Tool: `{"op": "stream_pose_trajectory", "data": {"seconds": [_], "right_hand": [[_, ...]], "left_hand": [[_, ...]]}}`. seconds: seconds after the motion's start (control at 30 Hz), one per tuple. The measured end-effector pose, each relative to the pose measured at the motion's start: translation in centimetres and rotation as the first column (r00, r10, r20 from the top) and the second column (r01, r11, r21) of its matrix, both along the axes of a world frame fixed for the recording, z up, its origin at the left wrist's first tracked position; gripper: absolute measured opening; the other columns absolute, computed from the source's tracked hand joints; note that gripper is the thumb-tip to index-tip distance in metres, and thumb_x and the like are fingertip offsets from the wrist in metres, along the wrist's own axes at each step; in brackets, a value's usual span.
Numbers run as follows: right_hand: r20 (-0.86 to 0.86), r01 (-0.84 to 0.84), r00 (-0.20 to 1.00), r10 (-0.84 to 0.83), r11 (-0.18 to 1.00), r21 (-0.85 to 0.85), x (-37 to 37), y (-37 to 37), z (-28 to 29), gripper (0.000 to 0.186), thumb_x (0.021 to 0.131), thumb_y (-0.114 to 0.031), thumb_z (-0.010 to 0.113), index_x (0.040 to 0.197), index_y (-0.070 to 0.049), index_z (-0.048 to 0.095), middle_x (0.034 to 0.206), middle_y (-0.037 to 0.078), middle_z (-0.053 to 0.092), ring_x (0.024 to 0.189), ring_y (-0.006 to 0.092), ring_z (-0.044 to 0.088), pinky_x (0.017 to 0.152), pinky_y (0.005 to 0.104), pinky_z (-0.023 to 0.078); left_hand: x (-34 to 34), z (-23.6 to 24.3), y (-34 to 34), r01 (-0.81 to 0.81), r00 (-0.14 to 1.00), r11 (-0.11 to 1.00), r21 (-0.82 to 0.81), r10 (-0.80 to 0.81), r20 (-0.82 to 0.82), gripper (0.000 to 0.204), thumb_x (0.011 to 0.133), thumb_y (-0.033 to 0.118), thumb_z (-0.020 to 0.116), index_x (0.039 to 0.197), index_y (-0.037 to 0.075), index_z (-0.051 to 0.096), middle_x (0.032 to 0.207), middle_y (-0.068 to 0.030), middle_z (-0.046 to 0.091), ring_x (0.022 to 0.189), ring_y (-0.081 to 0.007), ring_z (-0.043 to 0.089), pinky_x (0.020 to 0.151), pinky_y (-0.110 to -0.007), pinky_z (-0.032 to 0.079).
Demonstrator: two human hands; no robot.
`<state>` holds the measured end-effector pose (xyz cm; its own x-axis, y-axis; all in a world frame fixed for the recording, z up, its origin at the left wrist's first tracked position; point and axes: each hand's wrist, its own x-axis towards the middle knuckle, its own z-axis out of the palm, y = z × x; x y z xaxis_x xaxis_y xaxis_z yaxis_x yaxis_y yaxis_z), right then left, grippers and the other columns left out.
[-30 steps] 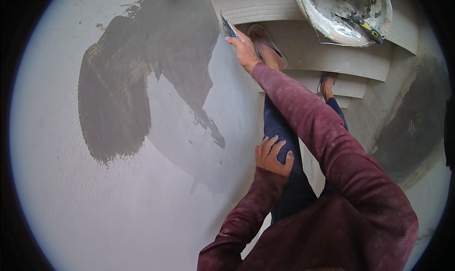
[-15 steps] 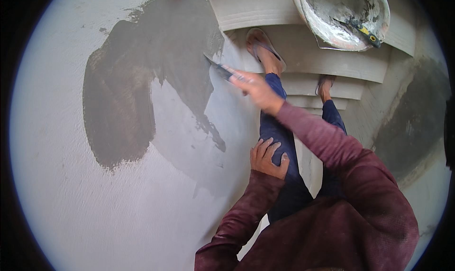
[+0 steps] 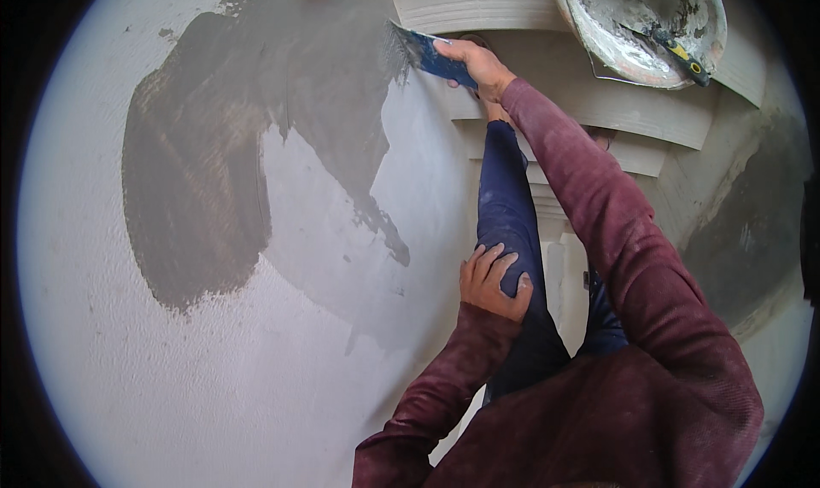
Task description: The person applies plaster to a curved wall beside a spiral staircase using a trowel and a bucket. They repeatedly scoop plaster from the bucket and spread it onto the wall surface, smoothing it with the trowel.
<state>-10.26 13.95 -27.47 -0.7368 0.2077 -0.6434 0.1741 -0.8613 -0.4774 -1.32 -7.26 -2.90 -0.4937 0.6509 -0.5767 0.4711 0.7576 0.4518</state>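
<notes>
**Scraper (image 3: 430, 54) at the grey patch's (image 3: 192, 181) edge**

From left to right, we judged the risks thus. Along the patch's right border, a scraper tilted too steeply could have left ridges or scored the coat. Our right hand (image 3: 481, 67), wrapped around the scraper, reached far out, so a slip could have dragged a streak across the pale wall (image 3: 418, 155) right of the patch. Below and right of the patch, our left hand (image 3: 495, 285) lay spread on the trouser leg (image 3: 506, 198), grasping nothing; had that leg shifted on the curved steps (image 3: 598, 95), balance could have gone. Farther right of the patch, the bucket (image 3: 719, 27) could have been bumped, and the yellow-and-black handle (image 3: 681, 58) leaning over its rim could have dropped.

As for looks, we saw the patch as a broad, uneven arch, mottled brownish at its left, ragged below, smoother grey toward its right. The scraper, at the patch's upper right edge, was wide and dark blue with pale speckles; whether it touched the wall, we could not tell.
</notes>
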Motion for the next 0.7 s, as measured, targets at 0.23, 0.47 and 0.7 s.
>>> {"op": "stream_pose_trajectory", "data": {"seconds": [0.23, 0.47, 0.7], "right_hand": [[-0.115, -0.033, 0.993, 0.016, 0.988, -0.148, 2.2, -2.9, 7.4, 0.037, 0.088, -0.037, 0.054, 0.103, -0.004, 0.06, 0.086, 0.0, 0.056, 0.072, 0.008, 0.046, 0.061, 0.0213, 0.038], [-0.287, -0.088, 0.947, 0.144, 0.976, 0.201, 4.8, -7.4, 15.6, 0.055, 0.089, -0.044, 0.05, 0.13, -0.007, 0.049, 0.087, -0.005, 0.052, 0.08, 0.0077, 0.045, 0.064, 0.0236, 0.039], [-0.384, -0.26, 0.893, 0.234, 0.966, -0.015, 9.2, -7.2, 19.6, 0.039, 0.091, -0.035, 0.05, 0.112, -0.003, 0.059, 0.085, 0.001, 0.055, 0.075, 0.0104, 0.048, 0.07, 0.0234, 0.039]], "left_hand": [[0.7, 0.4, 0.0, 0.002, 1.0, 0.999, -0.038, -0.002, -0.006, 0.031, 0.067, 0.015, 0.065, 0.096, 0.006, 0.062, 0.111, -0.0117, 0.057, 0.111, -0.0356, 0.047, 0.096, -0.045, 0.037], [3.4, -0.8, -0.5, 0.063, 0.995, 0.998, -0.023, -0.064, -0.073, 0.03, 0.066, 0.02, 0.065, 0.094, 0.009, 0.063, 0.109, -0.0088, 0.058, 0.109, -0.0322, 0.049, 0.092, -0.045, 0.038], [5.3, -1.7, -1.8, -0.03, 0.999, 0.998, -0.064, 0.027, -0.033, 0.033, 0.069, 0.025, 0.064, 0.098, 0.011, 0.063, 0.11, -0.0082, 0.057, 0.115, -0.0306, 0.044, 0.098, -0.043, 0.033]]}}
